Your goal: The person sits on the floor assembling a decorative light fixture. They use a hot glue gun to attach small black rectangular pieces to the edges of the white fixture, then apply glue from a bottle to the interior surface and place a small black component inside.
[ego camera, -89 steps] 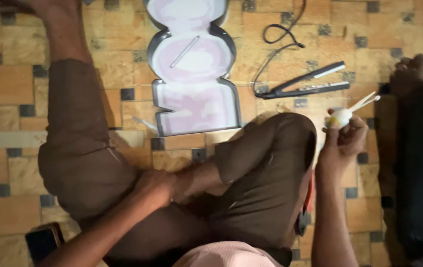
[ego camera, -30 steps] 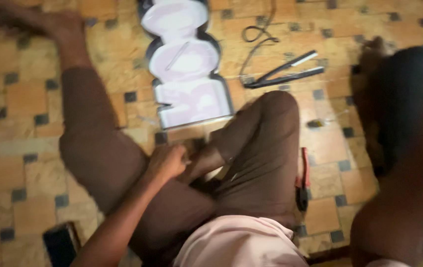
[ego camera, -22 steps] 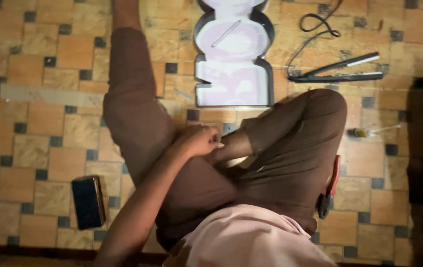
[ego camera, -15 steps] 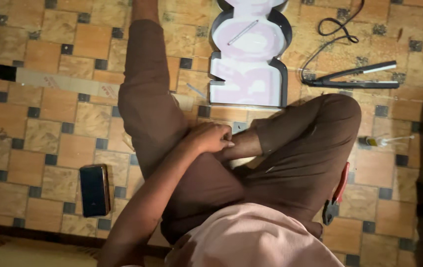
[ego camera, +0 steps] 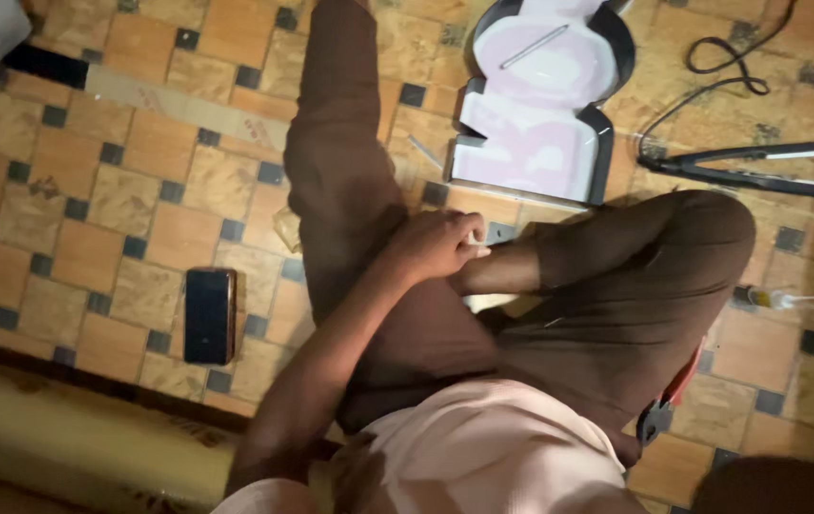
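I sit on a tiled floor in brown trousers, one leg stretched out and the other bent. My left hand (ego camera: pixel 440 246) rests with curled fingers against the shin of the bent leg (ego camera: pixel 616 276), and nothing shows in it. Just beyond it lies a white sign letter with a black rim (ego camera: pixel 540 105), with a thin rod (ego camera: pixel 533 46) lying inside. My right hand is out of the picture. A syringe (ego camera: pixel 788 300) lies on the tiles to the right of my knee.
A black flat-iron tool (ego camera: pixel 750 167) with its black cable (ego camera: pixel 721 67) lies at the upper right. A dark phone (ego camera: pixel 209 314) lies on the tiles at left. A red-handled tool (ego camera: pixel 669 405) sits by my hip. A pale roll (ego camera: pixel 74 438) runs along the bottom left.
The view has swung left, bringing the phone in. My right hand, which held a small white thing and sticks 3 s ago, has left the view. My left hand stays on the shin.
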